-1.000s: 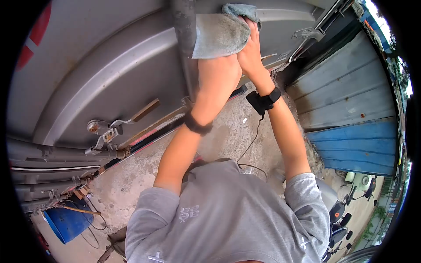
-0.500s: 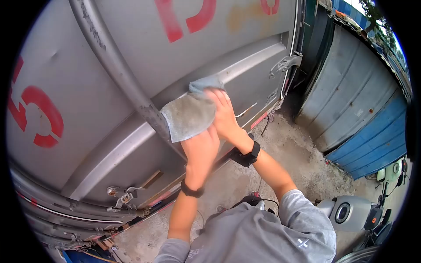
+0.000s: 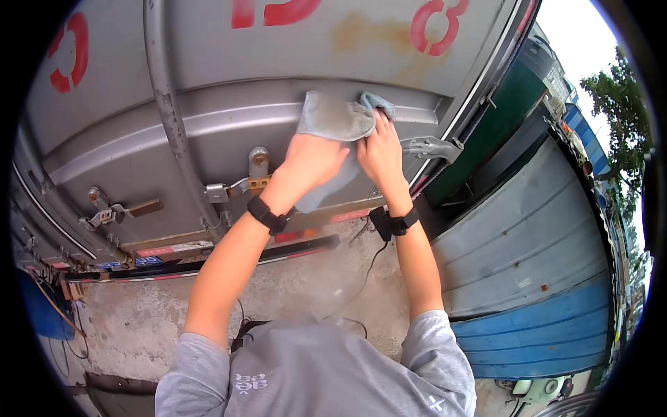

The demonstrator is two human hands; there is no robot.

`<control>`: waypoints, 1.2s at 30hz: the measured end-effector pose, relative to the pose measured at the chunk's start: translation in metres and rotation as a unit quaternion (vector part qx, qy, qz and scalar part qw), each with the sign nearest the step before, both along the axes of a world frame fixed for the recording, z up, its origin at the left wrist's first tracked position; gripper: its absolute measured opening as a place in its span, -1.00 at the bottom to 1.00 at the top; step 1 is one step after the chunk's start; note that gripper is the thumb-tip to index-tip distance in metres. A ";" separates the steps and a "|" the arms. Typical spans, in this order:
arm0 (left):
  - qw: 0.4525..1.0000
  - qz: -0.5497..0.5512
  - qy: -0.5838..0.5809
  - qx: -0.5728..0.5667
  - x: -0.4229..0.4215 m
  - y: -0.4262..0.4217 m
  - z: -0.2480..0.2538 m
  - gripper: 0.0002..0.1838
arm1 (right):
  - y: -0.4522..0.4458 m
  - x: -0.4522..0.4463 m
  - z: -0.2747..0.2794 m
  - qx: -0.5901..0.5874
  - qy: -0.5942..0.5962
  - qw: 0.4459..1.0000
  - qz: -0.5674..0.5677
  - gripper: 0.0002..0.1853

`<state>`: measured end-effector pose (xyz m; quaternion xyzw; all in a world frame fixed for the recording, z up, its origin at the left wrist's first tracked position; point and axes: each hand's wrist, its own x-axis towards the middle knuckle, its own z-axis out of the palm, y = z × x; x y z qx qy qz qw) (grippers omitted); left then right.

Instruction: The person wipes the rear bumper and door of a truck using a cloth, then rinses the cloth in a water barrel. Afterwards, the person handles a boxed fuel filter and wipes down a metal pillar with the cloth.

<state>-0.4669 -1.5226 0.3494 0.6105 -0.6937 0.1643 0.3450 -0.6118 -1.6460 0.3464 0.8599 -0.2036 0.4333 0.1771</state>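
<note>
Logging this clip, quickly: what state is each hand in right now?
Left hand: fingers hidden by the cloth; open or closed cannot be told.
Right hand: fingers at the cloth's bunched end; how firmly closed cannot be told.

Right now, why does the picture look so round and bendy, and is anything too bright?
In the head view, black corners round off the picture and the pole on the metal door bows, probably from a wide lens; in the head view, the sky is nearly white and the ridge shines.
</note>
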 end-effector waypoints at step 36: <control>0.922 0.364 0.097 -0.089 0.035 0.060 -0.024 -0.50 | 0.044 0.093 0.009 -0.164 0.132 0.947 0.243 -0.61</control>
